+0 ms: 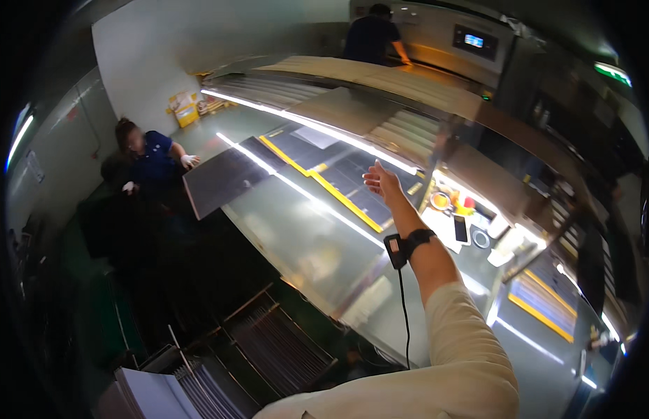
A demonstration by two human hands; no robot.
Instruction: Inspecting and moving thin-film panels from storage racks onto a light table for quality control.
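Note:
My right hand [384, 183] reaches out over the inspection table, fingers apart and nothing visible in them. A black strap with a small box [397, 250] sits on that wrist, and a thin cable hangs from it. Below and beyond the hand lie dark panels [356, 183] bordered by yellow strips [347, 201]; I cannot tell whether the hand touches them. Left of these is a large dark flat panel [230, 178], one corner jutting past the table edge. My left hand is out of view.
A person in dark blue [153, 157] with white gloves is at the panel's left end. Another person [372, 36] works at a machine behind. A phone [461, 228] and an orange roll [441, 201] lie right of my arm. Slotted racks [279, 342] stand below the table [296, 244].

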